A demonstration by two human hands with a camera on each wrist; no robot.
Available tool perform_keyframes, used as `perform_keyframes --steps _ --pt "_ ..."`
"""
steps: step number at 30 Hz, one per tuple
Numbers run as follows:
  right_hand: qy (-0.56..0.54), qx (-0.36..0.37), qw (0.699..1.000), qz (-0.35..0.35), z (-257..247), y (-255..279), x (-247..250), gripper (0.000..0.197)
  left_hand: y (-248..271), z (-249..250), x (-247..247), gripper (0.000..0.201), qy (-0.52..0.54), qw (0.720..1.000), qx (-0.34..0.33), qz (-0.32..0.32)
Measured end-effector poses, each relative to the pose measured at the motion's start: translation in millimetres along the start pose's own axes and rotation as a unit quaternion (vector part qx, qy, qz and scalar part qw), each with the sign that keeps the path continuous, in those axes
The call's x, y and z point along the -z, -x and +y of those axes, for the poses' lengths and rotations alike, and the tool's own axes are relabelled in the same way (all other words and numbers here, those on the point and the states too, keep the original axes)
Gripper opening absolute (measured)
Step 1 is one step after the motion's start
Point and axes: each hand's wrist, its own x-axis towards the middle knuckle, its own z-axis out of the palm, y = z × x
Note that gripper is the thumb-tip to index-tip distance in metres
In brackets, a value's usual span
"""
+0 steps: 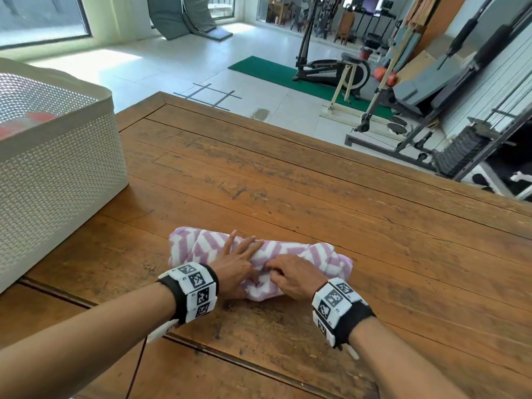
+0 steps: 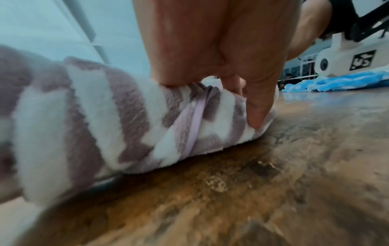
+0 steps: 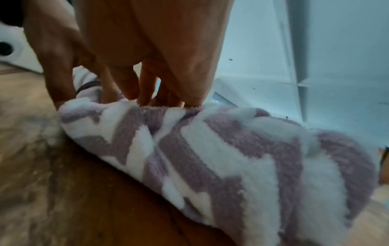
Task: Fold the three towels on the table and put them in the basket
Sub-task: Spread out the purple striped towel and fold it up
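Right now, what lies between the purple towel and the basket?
Only bare wooden table shows between the purple towel and the basket, in the head view.

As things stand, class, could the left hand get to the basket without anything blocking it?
Probably yes. The basket stands to the left of the left hand, with only bare table between them. But that hand is pressing the purple towel, so it would first have to let go.

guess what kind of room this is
Probably a home gym or workout room: an elliptical trainer on a green mat, a cable weight machine at right, and folded exercise mats against the far wall.
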Motion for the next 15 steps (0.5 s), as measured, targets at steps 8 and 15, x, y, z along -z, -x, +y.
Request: perform_keyframes --steps 8,15 --pt "-0.006 -0.007 0.999 0.031 4.9 -5.3 -8.0 0.029 6.2 4.4 -8.7 0.055 -0.028 0.999 0.008 0.019" --pt "0.060 -0.033 0.996 0.064 6.1 -22.1 -4.6 0.027 -1.1 6.0 -0.3 0.044 0.002 1.000 0.028 -0.006"
